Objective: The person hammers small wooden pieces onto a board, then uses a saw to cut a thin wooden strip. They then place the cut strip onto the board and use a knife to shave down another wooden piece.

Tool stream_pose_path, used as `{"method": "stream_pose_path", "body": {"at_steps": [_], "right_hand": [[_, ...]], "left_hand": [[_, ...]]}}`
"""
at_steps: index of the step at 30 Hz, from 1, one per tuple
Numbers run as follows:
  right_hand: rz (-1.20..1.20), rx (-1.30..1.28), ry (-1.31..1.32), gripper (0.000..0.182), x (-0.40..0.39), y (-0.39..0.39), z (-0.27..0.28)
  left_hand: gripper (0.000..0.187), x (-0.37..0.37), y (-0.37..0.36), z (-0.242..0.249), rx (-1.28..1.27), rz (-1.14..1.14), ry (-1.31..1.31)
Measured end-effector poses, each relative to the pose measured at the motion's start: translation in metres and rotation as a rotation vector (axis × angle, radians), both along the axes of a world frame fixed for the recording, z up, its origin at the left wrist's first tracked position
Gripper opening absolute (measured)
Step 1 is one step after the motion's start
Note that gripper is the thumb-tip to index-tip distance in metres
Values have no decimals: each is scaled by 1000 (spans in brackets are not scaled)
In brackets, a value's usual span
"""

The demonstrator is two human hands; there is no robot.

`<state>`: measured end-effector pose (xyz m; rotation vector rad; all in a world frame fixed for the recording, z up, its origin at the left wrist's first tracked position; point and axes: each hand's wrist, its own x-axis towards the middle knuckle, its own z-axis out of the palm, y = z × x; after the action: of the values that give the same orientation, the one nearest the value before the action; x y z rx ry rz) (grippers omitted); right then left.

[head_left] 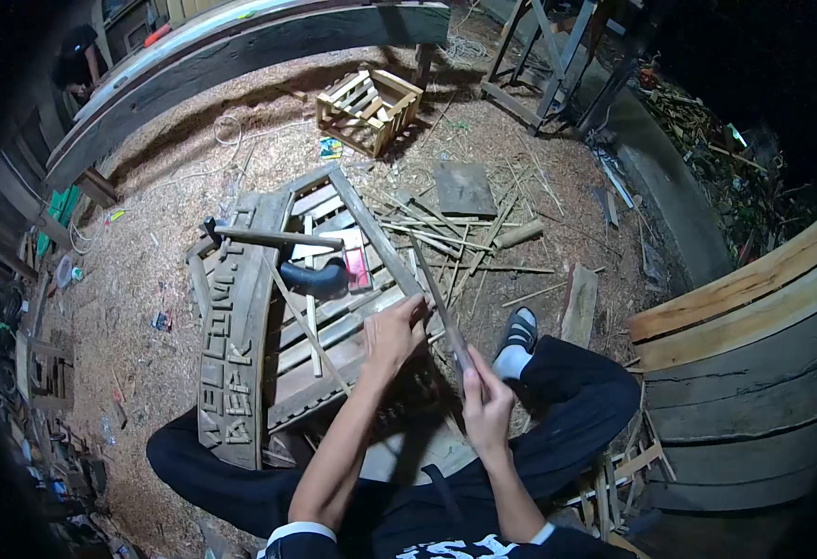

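Observation:
My right hand is closed round the handle of a long-bladed knife, whose narrow blade points away from me. Beside the blade, my left hand is curled at the edge of a slatted wooden frame; what its fingers hold, if anything, is too small to make out. On the frame lie a hammer, a black curved object, a red and white box and thin wooden strips. Along its left side is a board with raised lettering.
A wooden crate stands ahead on shavings. Thin sticks and a square board lie ahead right. Wide planks rise at right. A long bench spans the back, with another person at far left.

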<state>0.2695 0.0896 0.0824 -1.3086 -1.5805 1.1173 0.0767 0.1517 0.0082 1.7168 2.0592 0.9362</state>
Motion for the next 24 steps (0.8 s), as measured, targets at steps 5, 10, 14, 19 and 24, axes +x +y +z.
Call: {"method": "stream_pose_path", "body": {"at_steps": [5,10,14,19,24], "right_hand": [[-58,26,28,43,-7,1,-12],[-58,47,76,41,-2,-7,-20],[-83,-15,74,42,-12,-5,-13],[-47,38,31,42,6,-5,-8],[-46,50,4,42,-22,14,-5]], "left_hand": [[31,6,-4,-1,124,-44,-38],[26,3,-3,12,-23,2,-52],[27,7,-2,0,103,21,-104],[28,0,5,-1,-22,28,4],[31,3,-7,10,2,-34,-45]]}}
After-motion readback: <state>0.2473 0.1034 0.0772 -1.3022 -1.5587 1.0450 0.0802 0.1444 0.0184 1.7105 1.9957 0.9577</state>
